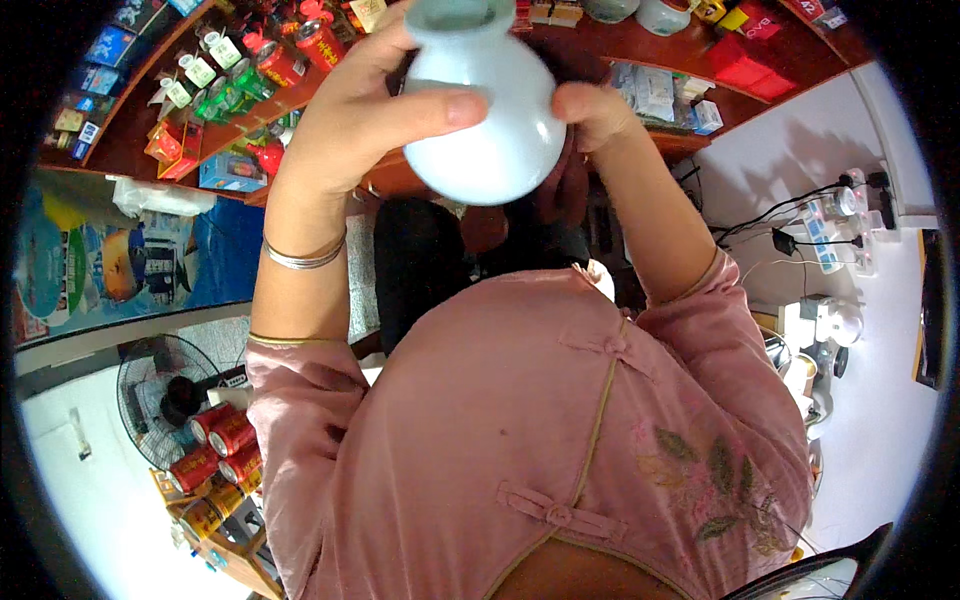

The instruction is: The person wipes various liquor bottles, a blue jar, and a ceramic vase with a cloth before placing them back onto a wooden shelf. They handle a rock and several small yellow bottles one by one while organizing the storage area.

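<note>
Between my two hands is a pale blue-white glazed ceramic vase (487, 142) with a round belly, a narrower neck and a flared rim. Its mouth lies at the top edge of the picture, and the belly's lower end points toward my body. My left hand (382, 112), with silver bangles on the wrist, grips the vase's left side, its thumb across the belly. On the opposite side my right hand (592, 112) holds the vase, the thumb touching the belly. The fingers of both hands are largely hidden.
A wooden shelf unit (652, 45) ahead carries drink cans (279, 61), small bottles, boxes and bowls. Power strips (821, 236) with cables hang on the right wall. At lower left stand a black fan (161, 397) and stacked red cans (232, 435).
</note>
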Tool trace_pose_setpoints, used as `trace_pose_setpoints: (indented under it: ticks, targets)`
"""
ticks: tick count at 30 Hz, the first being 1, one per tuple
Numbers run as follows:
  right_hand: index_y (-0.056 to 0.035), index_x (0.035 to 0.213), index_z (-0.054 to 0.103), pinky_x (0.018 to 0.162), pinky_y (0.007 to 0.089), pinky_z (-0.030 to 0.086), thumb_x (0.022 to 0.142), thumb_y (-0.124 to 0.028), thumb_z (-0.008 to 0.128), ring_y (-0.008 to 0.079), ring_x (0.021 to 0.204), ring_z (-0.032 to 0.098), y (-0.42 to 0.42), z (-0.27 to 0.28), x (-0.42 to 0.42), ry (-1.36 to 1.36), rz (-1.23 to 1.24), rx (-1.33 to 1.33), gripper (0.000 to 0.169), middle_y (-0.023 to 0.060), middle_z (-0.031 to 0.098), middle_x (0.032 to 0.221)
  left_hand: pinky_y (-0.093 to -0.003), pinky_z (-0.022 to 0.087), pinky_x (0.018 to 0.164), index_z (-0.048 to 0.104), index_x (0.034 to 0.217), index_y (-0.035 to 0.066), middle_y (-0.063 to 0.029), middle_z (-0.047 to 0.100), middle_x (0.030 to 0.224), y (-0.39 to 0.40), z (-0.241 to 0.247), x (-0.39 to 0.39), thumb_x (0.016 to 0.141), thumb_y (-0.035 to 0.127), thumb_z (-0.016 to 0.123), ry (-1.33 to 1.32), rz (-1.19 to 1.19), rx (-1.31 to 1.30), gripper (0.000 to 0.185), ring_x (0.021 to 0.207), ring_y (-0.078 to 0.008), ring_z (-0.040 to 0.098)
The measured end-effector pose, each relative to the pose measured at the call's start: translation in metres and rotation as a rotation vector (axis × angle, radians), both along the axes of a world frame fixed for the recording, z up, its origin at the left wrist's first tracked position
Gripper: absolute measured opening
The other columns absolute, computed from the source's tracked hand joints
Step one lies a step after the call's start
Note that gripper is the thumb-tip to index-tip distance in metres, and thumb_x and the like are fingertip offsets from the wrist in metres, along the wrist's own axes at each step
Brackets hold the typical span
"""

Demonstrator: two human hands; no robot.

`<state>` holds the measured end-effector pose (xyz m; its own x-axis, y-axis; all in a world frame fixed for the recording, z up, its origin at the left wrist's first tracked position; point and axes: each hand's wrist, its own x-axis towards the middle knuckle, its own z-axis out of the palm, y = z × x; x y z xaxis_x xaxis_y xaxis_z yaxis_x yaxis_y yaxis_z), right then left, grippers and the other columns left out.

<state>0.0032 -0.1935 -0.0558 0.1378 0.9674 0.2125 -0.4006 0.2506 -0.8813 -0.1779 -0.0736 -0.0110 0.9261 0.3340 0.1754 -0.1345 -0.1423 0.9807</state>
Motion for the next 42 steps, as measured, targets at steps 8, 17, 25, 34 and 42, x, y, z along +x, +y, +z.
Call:
trace_pose_setpoints:
  ticks: [8, 17, 25, 34, 42]
  targets:
    - [-0.0050, 0.120, 0.054, 0.073, 0.0348, 0.053, 0.070, -0.026, 0.073, 0.0211, 0.084, 0.063, 0.005, -0.023, -0.002, 0.040, -0.029, -0.178, 0.057, 0.0137, 0.063, 0.101, -0.0277, 0.044, 0.084, 0.065, 0.101, 0.000, -0.0063, 0.062, 0.104, -0.008, 0.003, 0.015, 0.076, 0.015, 0.066, -0.262, 0.146, 0.064, 0.029, 0.094, -0.0145, 0.058]
    - [-0.0067, 0.135, 0.038, 0.105, 0.0403, 0.027, 0.080, -0.019, 0.064, 0.0304, 0.127, 0.035, 0.003, -0.013, -0.064, -0.583, -0.655, 0.350, 0.062, 0.0178, 0.039, 0.135, -0.0233, 0.046, 0.071, 0.063, 0.097, -0.001, -0.0037, 0.063, 0.089, -0.018, -0.002, 0.013, 0.082, 0.013, 0.064, -0.315, 0.648, -0.045, 0.021, 0.078, -0.0093, 0.057]
    - [-0.0104, 0.104, 0.064, 0.085, 0.0388, 0.036, 0.079, -0.016, 0.069, 0.0248, 0.098, 0.045, 0.008, -0.065, -0.083, -0.708, -0.242, 0.454, 0.027, 0.0115, 0.051, 0.103, -0.0313, 0.051, 0.071, 0.060, 0.099, -0.002, -0.0111, 0.064, 0.087, -0.014, 0.006, 0.003, 0.086, 0.032, 0.060, -0.331, 0.655, -0.466, 0.036, 0.076, -0.0192, 0.062]
    - [-0.0079, 0.108, 0.056, 0.083, 0.0327, 0.046, 0.082, 0.001, 0.052, 0.0215, 0.096, 0.058, 0.016, -0.112, -0.035, -0.060, -0.398, -0.085, 0.028, 0.0072, 0.061, 0.106, -0.0362, 0.051, 0.077, 0.056, 0.109, -0.001, -0.0141, 0.062, 0.100, -0.012, 0.018, -0.023, 0.090, 0.028, 0.051, -0.401, 0.708, -0.341, 0.035, 0.090, -0.0231, 0.062]
    - [-0.0066, 0.108, 0.058, 0.073, 0.0375, 0.050, 0.088, -0.033, 0.057, 0.0237, 0.084, 0.062, -0.007, -0.038, -0.066, 0.670, 0.054, -0.361, 0.034, 0.0088, 0.064, 0.096, -0.0386, 0.045, 0.089, 0.046, 0.120, -0.006, -0.0181, 0.057, 0.109, -0.021, -0.025, -0.022, 0.084, 0.021, 0.058, -0.398, 0.666, 0.225, 0.047, 0.101, -0.0262, 0.057]
